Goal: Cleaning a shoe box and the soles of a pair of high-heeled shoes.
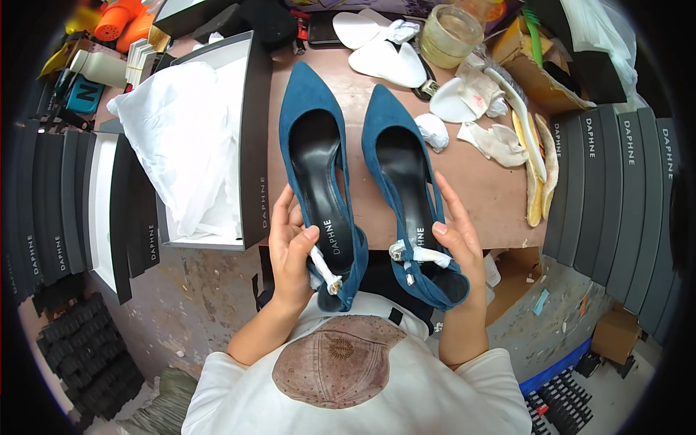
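Two teal pointed-toe shoes with black insoles are held up side by side, toes pointing away from me. My left hand (291,250) grips the left shoe (299,94) by its outer side near the heel, thumb over the edge. Round the outer side of the right shoe (389,116), my right hand (462,228) is closed the same way. White wrapping covers parts of the ankle straps, with small metal buckle pieces showing. To the left, an open dark grey shoebox (254,145) holds crumpled white tissue paper (174,138). The undersides of both shoes are hidden.
Stacked dark shoeboxes stand on the left (65,196) and the right (594,196). White pads (380,61), a glass jar (451,38), crumpled paper (433,132) and yellowish strips (536,170) lie at the back and right of the pinkish table (486,196). A cardboard box (529,54) holds a green-handled brush.
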Motion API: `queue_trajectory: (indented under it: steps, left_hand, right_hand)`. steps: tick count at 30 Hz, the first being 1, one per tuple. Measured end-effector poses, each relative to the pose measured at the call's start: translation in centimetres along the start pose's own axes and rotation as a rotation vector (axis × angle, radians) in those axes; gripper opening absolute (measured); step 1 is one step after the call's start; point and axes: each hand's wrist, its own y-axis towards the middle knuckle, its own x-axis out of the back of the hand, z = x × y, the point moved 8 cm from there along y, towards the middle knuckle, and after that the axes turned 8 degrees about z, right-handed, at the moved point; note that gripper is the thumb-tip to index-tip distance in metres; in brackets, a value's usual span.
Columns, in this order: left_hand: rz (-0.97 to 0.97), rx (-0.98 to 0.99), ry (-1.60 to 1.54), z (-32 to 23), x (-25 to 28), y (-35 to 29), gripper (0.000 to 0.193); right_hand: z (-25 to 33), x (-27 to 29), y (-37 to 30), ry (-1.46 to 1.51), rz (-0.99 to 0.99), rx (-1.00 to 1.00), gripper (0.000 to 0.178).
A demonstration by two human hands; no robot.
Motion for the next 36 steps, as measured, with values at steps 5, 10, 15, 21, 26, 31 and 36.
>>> queue_trajectory:
  steps: [5, 10, 15, 21, 26, 31, 36]
  left_hand:
    - [0.074, -0.103, -0.069, 0.4, 0.1, 0.4, 0.073]
    - [0.037, 0.197, -0.184, 3.6, 1.1, 2.0, 0.073]
    - [0.094, 0.144, -0.098, 2.3, 0.6, 2.5, 0.075]
    - [0.087, 0.142, 0.035, 1.7, 2.5, 1.5, 0.075]
    - [0.102, -0.445, 0.765, -5.9, 1.0, -2.3, 0.063]
    - [0.152, -0.823, 0.966, -12.0, -0.3, -3.8, 0.024]
    - [-0.118, -0.715, 1.004, -14.3, 4.8, -3.3, 0.021]
  right_hand:
    - [-0.6, -0.2, 1.6, -0.001, 0.051, 0.027, 0.069]
    - [-2.9, 1.2, 3.9, -0.08, 0.009, -0.039, 0.065]
    - [-2.3, 1.5, 4.0, -0.19, -0.02, 0.022, 0.061]
    - [2.9, 4.5, 4.5, -0.738, -0.321, 0.104, 0.032]
    - [8.9, -0.9, 10.8, -1.461, -0.231, 0.7, 0.017]
    - [6.5, -6.5, 20.1, -2.026, -0.125, 0.715, 0.036]
    - [4.9, -6.2, 23.9, -2.28, -0.142, 0.302, 0.039]
